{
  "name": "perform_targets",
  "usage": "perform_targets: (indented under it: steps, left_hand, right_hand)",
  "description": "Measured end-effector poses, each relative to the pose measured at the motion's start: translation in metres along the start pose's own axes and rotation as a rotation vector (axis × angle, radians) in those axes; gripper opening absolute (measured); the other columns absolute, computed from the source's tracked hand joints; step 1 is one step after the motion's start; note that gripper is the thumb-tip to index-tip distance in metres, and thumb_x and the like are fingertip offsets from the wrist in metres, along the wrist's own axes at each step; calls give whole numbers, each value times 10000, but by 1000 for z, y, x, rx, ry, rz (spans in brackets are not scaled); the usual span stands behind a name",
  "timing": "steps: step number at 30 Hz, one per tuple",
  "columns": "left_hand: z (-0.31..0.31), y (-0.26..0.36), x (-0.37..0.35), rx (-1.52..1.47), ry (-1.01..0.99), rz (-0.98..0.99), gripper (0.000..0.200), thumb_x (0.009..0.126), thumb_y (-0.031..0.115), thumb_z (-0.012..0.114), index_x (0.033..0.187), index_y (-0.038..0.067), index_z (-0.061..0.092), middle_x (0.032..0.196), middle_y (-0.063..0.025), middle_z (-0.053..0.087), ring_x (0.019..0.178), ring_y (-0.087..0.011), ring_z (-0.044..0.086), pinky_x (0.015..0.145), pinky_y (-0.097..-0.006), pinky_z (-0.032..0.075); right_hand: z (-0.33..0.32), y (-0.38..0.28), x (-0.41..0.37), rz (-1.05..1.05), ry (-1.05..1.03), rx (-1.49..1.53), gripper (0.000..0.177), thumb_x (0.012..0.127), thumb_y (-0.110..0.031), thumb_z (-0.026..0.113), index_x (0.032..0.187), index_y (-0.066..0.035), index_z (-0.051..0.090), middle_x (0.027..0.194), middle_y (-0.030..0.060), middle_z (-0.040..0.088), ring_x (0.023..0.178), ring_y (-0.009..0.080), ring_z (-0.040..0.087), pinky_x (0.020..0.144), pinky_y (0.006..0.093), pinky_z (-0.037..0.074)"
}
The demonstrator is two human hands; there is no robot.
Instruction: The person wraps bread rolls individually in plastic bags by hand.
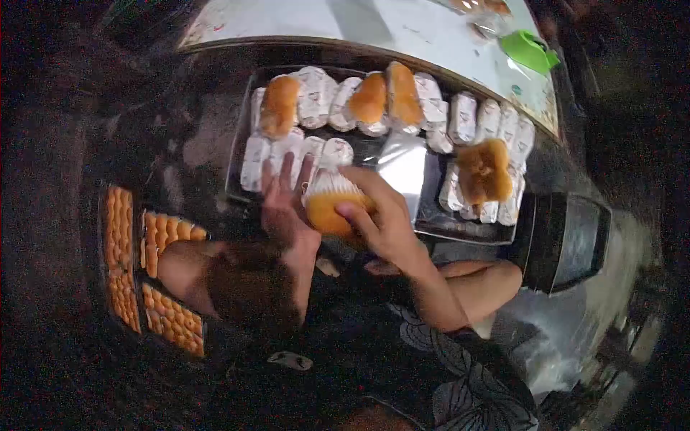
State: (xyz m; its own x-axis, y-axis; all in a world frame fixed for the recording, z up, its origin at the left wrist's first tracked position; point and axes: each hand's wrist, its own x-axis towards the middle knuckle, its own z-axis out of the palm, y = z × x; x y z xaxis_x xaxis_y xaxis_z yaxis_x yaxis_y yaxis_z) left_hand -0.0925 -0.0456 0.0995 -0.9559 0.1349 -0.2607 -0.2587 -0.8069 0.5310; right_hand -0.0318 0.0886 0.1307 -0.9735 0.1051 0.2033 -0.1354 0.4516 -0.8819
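A golden-brown bun [329,216] with white pleated wrapping at its far end is gripped in my right hand [379,219], thumb across its near side. Just left of it, my left hand [286,208] has its fingers stretched and spread, pointing away from me. Those fingertips overlap white wrapped rolls [253,164] at the near left of a dark tray [467,237]. Unwrapped brown buns [279,104] rest on top of the wrapped ones along the far side. At the tray's right, a joined cluster of buns [483,170] lies over more wrapped rolls.
Behind the tray stands a white table [280,20] with a bright green object [530,50] at its right. Several trays of brown buns [120,244] lie low on my left. A black container [575,237] is to the right of the tray.
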Motion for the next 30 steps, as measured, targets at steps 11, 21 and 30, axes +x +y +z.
perform_targets:
  steps: [11, 21, 30]
  left_hand:
    - [-34, -39, -16, 114, -194, -275, 659, 785, 217, 522, 1335, 118, 171, 1209, -164, 408, 1055, -275, 456, 893, -418, 397]
    - [-30, -50, -38, 9, -35, -569, 457, 809, 258, 544, 1190, 56, 396, 1104, -85, 504, 1031, -201, 488, 897, -338, 388]
    - [-129, -160, -17, 1990, -1004, 42, 261, 794, 202, 492, 964, 24, 579, 862, -168, 596, 816, -271, 579, 701, -419, 460]
  right_hand:
    - [16, 9, -49, 383, 186, 225, 751, 714, -228, 673, 1225, 43, 194, 1105, 254, 460, 1065, 347, 451, 911, 369, 353]
    - [17, 24, -59, 51, 201, -72, 534, 783, -155, 577, 1208, 20, 305, 1102, 240, 460, 1016, 332, 485, 849, 363, 394]
    - [-74, 59, 85, -134, 648, -236, 378, 779, -209, 564, 1081, 14, 513, 842, 189, 600, 779, 273, 592, 711, 350, 447]
